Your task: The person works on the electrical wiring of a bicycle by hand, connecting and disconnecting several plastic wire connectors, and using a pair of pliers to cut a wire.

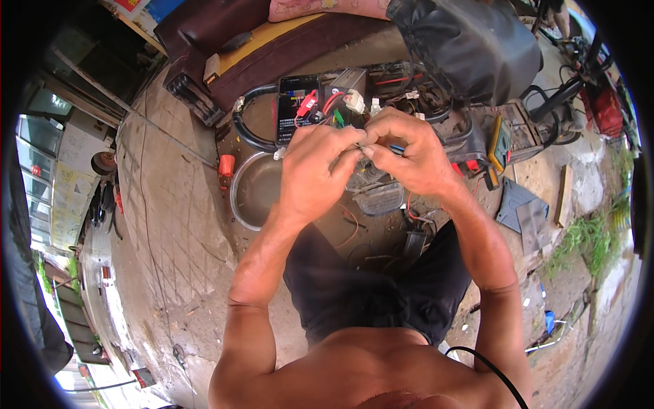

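Note:
My left hand (315, 163) and my right hand (409, 151) meet fingertip to fingertip over the vehicle frame. Both are closed in a pinch around something tiny and thin between them, too small to make out. Just beyond the fingers is a bundle of wires with a white plug connector (355, 101), a red connector (307, 104) and a green piece (338, 118). A dark-screened phone (289, 102) leans behind my left hand. Past the wires sits a ribbed metal box (350, 80). Under my hands, a footrest-like grey part (379, 199) shows in part.
A round metal-rimmed basin (235, 198) lies left of my hands, near a red cup-shaped piece (226, 164). Beyond stands a maroon seat (293, 51) beside a black cover (470, 51). At right are a yellow-edged meter (501, 143), a grey plate (516, 203) and a wooden strip (565, 196).

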Tool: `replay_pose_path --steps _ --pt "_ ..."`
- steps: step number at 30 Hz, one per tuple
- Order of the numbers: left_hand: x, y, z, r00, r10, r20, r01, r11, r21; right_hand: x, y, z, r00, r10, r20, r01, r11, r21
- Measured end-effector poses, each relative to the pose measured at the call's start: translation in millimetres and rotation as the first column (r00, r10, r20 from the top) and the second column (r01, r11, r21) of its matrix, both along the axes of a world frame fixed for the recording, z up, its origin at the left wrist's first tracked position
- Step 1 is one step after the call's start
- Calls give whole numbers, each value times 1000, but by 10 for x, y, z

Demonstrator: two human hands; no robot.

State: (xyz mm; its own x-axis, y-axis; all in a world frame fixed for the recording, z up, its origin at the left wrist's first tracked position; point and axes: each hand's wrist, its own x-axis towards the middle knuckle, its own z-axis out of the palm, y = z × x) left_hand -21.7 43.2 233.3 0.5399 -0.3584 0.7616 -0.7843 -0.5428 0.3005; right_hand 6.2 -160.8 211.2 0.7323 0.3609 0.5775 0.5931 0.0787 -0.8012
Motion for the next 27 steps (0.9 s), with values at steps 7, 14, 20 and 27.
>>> replay_pose_path --steps 7,14,20,27 --pt "-4 -25 21 993 35 -111 -41 998 -53 9 -25 -41 1000 19 -14 -18 999 33" --pt "-37 -42 43 967 11 -254 -45 991 -129 -9 1 -41 999 27 -47 -25 998 58" --pt "-35 8 78 955 -45 -294 3 990 -143 -11 -46 -15 990 97 -103 -99 995 -11" --pt "-52 78 143 876 -167 -454 89 978 -187 9 -28 -28 991 119 60 -118 993 -18"
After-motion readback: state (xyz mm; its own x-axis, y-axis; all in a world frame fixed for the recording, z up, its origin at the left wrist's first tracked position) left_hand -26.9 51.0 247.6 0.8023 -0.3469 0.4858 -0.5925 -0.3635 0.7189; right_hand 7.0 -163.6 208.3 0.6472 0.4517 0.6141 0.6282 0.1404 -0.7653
